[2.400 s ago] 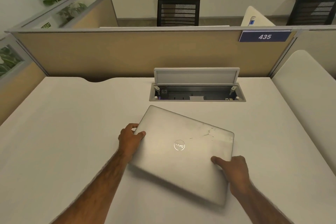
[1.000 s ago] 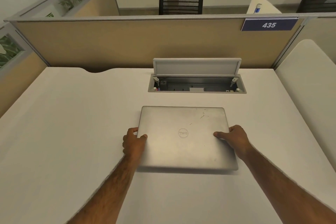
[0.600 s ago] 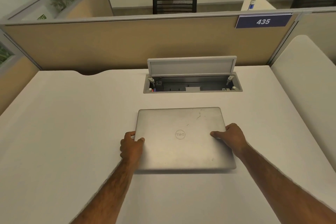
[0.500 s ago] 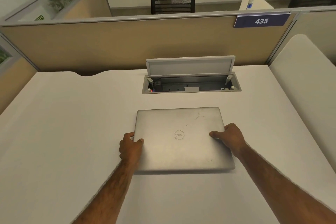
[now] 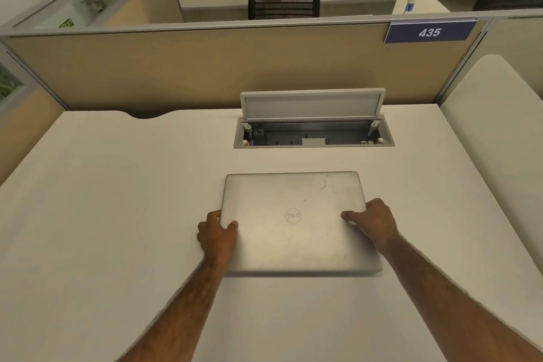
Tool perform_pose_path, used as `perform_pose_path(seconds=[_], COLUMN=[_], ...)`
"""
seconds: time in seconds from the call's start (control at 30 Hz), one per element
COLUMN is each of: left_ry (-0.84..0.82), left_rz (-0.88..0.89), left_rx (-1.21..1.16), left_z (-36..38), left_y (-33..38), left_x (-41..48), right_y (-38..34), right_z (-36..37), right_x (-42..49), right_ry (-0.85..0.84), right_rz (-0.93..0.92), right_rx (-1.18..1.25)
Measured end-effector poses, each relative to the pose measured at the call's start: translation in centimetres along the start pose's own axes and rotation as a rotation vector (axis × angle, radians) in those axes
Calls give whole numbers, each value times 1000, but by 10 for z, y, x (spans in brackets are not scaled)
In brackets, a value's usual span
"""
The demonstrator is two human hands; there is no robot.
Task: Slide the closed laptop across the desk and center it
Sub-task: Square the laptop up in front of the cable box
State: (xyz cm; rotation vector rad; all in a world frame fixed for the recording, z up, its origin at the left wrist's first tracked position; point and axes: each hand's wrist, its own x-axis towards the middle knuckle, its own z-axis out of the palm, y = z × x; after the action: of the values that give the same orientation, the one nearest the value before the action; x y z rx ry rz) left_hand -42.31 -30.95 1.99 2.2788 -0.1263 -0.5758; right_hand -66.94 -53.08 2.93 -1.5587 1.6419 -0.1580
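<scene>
A closed silver laptop (image 5: 296, 232) with a round logo on its lid lies flat on the white desk (image 5: 117, 214), its edges square to the desk and in line with the cable box behind it. My left hand (image 5: 219, 233) grips the laptop's left edge, thumb on the lid. My right hand (image 5: 373, 222) holds the right edge, thumb resting on the lid as well.
An open cable box (image 5: 313, 134) with its grey lid raised sits in the desk just behind the laptop. A tan partition (image 5: 205, 67) with a blue "435" sign (image 5: 429, 32) bounds the desk's far side. A neighbouring white desk (image 5: 499, 132) lies to the right.
The laptop was skewed 2.4 s ago and has been turned square to the desk. Over the last second it and both hands have hardly moved; only the view shifted slightly.
</scene>
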Motion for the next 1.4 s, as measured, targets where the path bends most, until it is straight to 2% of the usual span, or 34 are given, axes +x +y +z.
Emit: perform_pose_path(seconds=[0.67, 0.83, 1.07, 1.2, 1.33, 1.4], left_ry=[4, 5, 39, 94, 23, -31], left_rz=[-33, -13, 141, 251, 466, 600], left_rx=[-12, 71, 307, 439, 593, 674], left_z=[1, 2, 8, 15, 25, 30], left_y=[3, 3, -2, -3, -4, -4], left_x=[5, 4, -13, -24, -30, -30], right_y=[-3, -3, -1, 3, 1, -2], right_z=[5, 4, 10, 22, 42, 57], right_x=[-7, -7, -18, -35, -56, -68], right_ry=[31, 19, 56, 183, 301, 286], right_rz=[2, -3, -37, -119, -172, -229], right_rx=[18, 2, -85, -263, -401, -472])
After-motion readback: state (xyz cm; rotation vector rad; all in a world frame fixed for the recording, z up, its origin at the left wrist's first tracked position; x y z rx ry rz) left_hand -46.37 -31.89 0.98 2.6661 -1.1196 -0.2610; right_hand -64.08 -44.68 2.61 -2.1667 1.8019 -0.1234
